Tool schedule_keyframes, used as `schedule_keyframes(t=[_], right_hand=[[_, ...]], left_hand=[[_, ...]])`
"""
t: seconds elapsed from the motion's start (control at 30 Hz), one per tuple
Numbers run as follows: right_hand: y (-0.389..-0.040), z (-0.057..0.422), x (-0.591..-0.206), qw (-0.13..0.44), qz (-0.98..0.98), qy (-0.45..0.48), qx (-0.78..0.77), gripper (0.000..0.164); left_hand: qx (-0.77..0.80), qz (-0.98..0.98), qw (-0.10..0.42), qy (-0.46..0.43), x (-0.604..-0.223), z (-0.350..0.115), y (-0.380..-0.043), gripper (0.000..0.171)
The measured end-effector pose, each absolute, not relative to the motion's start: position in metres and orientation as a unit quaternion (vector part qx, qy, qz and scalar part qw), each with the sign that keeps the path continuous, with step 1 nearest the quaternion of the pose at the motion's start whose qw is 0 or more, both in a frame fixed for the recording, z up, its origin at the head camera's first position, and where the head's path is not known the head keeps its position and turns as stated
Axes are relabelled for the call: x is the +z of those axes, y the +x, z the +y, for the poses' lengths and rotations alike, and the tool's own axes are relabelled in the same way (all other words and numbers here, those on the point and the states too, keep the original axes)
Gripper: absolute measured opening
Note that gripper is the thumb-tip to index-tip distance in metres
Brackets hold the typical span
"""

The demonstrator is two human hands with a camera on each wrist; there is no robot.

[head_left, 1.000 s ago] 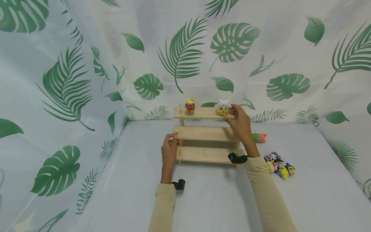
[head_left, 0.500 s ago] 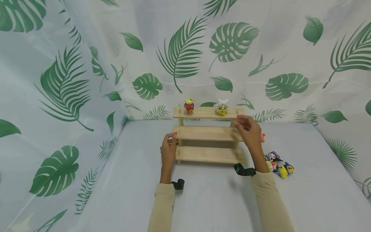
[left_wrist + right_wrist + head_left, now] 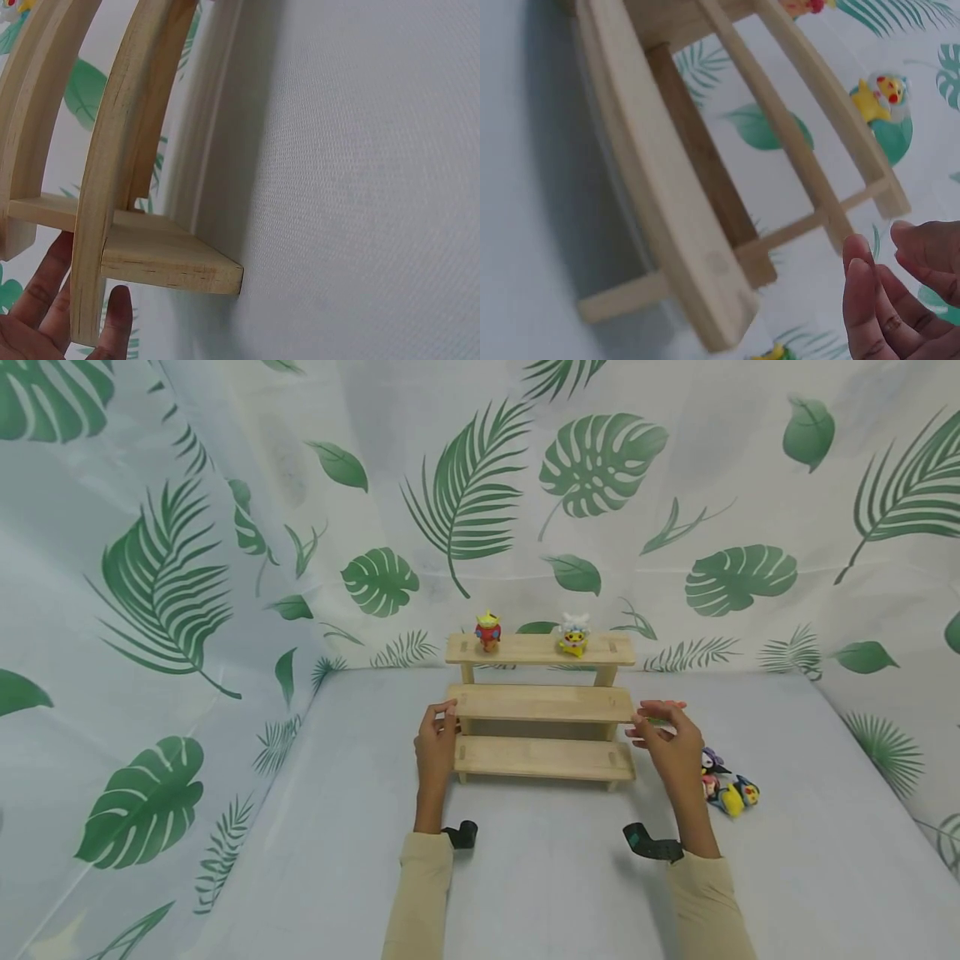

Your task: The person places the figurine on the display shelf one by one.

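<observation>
A three-tier wooden display stand [image 3: 540,702] stands against the leafy backdrop. My left hand [image 3: 437,739] grips the left end of its middle board [image 3: 88,300], thumb on one side and fingers on the other. Beside the board's right end is my right hand [image 3: 671,739], loosely bent and holding nothing; in the right wrist view its fingertips [image 3: 857,247] overlap that end. On the top tier, a red toy figure with a yellow head [image 3: 487,633] is at the left. A yellow figure in a white fluffy hood [image 3: 573,637] is right of centre.
Several toy figures lie to the right of the stand, among them a yellow-and-blue one [image 3: 735,797] and a purple-and-black one [image 3: 712,762], partly behind my right hand. An orange-and-green toy [image 3: 678,704] shows just behind that hand's fingers.
My right hand has left the white-hooded figure on the top tier and moved down and right to the middle board's end. The left hand has stayed at the stand.
</observation>
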State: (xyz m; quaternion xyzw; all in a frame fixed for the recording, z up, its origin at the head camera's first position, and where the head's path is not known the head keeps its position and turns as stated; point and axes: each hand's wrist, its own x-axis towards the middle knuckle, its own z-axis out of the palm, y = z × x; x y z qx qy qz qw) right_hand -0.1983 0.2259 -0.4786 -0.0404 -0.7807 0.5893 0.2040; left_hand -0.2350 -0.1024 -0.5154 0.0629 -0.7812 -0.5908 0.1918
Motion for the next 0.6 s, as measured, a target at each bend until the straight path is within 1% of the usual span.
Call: schedule_keyframes(t=[0.07,0.13,0.23,0.37,0.5,0.6], right_hand=[[-0.192,0.235,-0.488,0.196,-0.763,-0.072,0.611,0.038],[-0.184,0.242,-0.492,0.188,-0.768,-0.114,0.601,0.041],[-0.172,0.254,-0.496,0.173,-0.779,-0.172,0.578,0.045],[-0.157,0.269,-0.503,0.149,-0.811,-0.216,0.523,0.049],[-0.143,0.275,-0.507,0.121,-0.844,-0.233,0.468,0.052],[-0.137,0.278,-0.51,0.105,-0.858,-0.217,0.453,0.057]], left_hand=[[-0.592,-0.781,0.19,0.062,-0.516,-0.101,-0.235,0.024],[-0.592,-0.781,0.19,0.06,-0.517,-0.101,-0.234,0.024],[-0.591,-0.781,0.193,0.059,-0.518,-0.1,-0.234,0.024],[-0.589,-0.782,0.194,0.06,-0.519,-0.101,-0.234,0.024],[-0.591,-0.782,0.19,0.06,-0.518,-0.102,-0.234,0.025],[-0.593,-0.781,0.188,0.059,-0.516,-0.102,-0.235,0.026]])
